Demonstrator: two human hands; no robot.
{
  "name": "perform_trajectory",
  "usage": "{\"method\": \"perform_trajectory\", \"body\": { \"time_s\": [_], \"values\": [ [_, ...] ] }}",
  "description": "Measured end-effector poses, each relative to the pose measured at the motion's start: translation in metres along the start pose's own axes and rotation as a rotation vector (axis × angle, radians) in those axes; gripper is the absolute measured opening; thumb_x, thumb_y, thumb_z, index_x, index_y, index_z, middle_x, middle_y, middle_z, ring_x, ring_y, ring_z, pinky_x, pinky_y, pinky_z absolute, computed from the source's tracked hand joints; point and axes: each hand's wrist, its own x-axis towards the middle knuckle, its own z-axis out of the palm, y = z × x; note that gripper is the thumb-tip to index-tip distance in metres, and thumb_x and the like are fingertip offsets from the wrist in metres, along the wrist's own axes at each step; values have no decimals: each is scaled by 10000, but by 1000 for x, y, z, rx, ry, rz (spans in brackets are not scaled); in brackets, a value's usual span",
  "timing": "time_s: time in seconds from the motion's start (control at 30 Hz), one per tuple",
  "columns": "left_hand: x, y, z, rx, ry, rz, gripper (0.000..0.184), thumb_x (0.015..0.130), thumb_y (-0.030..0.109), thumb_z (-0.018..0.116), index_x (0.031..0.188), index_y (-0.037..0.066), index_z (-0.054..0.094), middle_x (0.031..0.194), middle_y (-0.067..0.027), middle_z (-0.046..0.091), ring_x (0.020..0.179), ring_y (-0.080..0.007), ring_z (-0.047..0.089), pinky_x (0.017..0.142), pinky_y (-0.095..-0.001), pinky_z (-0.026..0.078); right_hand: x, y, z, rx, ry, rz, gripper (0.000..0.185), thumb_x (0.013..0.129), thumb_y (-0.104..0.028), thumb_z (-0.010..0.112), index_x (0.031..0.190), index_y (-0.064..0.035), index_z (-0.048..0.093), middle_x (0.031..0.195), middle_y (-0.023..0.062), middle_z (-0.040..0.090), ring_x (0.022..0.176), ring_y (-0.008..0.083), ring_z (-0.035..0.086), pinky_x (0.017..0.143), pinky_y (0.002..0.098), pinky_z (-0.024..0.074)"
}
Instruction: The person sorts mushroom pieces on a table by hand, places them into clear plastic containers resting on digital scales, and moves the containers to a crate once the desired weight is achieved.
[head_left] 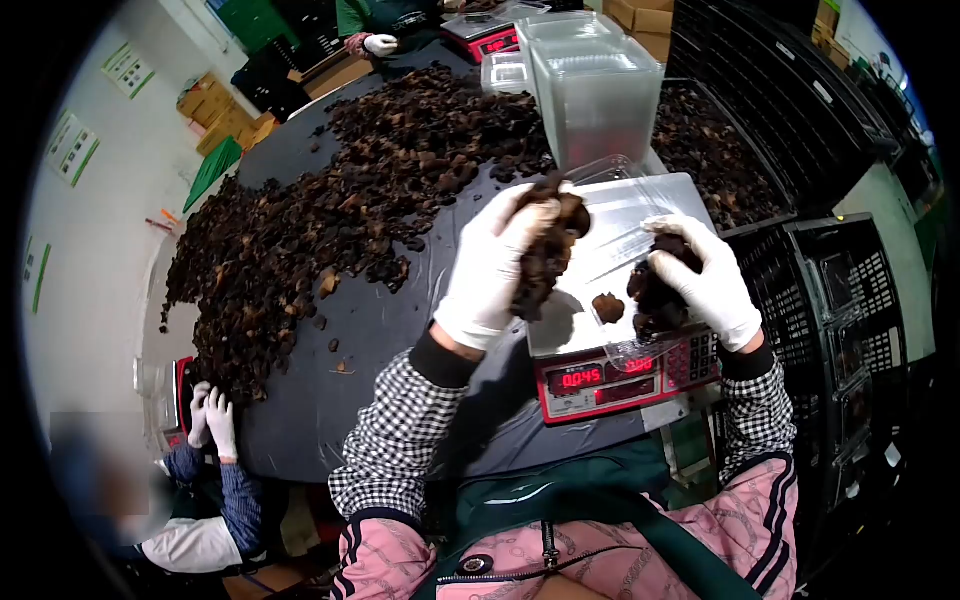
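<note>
My left hand, in a white glove, is closed around a clump of dark brown wood ear mushrooms, raised beside the scale. My gloved right hand has its fingers curled on more wood ear mushrooms at the right of a clear plastic box. The box rests on the steel plate of a red digital scale, whose red display is lit. One loose brown mushroom piece lies between my hands. The box's far side is blurred and partly hidden by my hands.
A large heap of wood ear mushrooms spreads over the dark-covered table. Tall stacks of clear boxes stand behind the scale. Black crates line the right. Co-workers' gloved hands show at the left and far side.
</note>
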Motion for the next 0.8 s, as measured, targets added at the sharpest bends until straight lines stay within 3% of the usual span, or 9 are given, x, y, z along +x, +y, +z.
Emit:
{"method": "perform_trajectory", "body": {
  "time_s": [0.1,0.13,0.27,0.37,0.43,0.5,0.57,0.63,0.8],
  "values": [
    [10,-19,37,-22,-81,8,359,1006,195,643,1299,-7,596,1099,-91,700,809,-136,672,721,-276,559,-7,1,-9,122,25,-19,283,944,-122,691,1205,-14,679,1117,97,718,1015,154,667,920,302,519],
    [12,-24,45,33,-89,13,357,1005,184,649,1303,-8,609,1110,-82,700,847,-133,679,752,-276,563,-10,-4,-15,155,44,117,254,982,-109,646,1212,-5,676,1141,101,721,1016,146,663,923,306,519],
    [18,-45,61,256,-159,67,352,1018,197,639,1304,-7,631,1161,-55,683,1052,-111,614,941,-278,501,-10,45,-15,-298,346,-175,274,946,-12,575,1211,9,641,1201,171,665,1132,310,653,976,364,510],
    [18,-62,69,427,-132,109,329,991,156,663,1283,5,648,1157,-59,684,1036,-108,614,942,-279,502,-26,64,-6,-133,262,-43,313,926,65,517,1216,14,621,1172,183,661,1114,304,655,984,364,506],
    [19,-66,71,723,-212,333,307,938,153,684,1227,48,692,1185,-122,686,1078,-230,653,963,-351,511,-35,56,1,-145,285,-36,353,915,90,501,1247,25,599,1185,187,653,1126,305,647,1004,370,495],
    [14,-56,77,944,-297,440,384,885,243,732,1238,95,702,1248,-153,658,1159,-308,623,1009,-400,482,-46,53,7,-143,316,-53,419,901,104,483,1303,28,572,1242,201,628,1181,322,620,1041,378,473],
    [2,-54,77,1242,-296,535,661,803,392,799,1390,154,609,1379,-197,568,1305,-378,505,1108,-503,367,-54,54,13,-129,348,-63,522,856,113,486,1367,19,544,1330,204,592,1263,350,566,1101,399,429],
    [1,-51,72,1339,-339,571,809,766,415,830,1467,149,526,1424,-248,513,1326,-412,473,1115,-526,344,-55,42,8,-311,351,-157,570,841,158,451,1378,-5,546,1379,158,571,1304,292,553,1123,375,420],
    [-3,-54,43,1210,-294,501,1000,713,405,889,1538,99,412,1507,-271,423,1411,-449,392,1157,-503,341,-52,31,4,-249,302,-213,628,749,136,456,1346,-16,578,1317,190,603,1263,358,562,1086,413,431]
  ]
}}
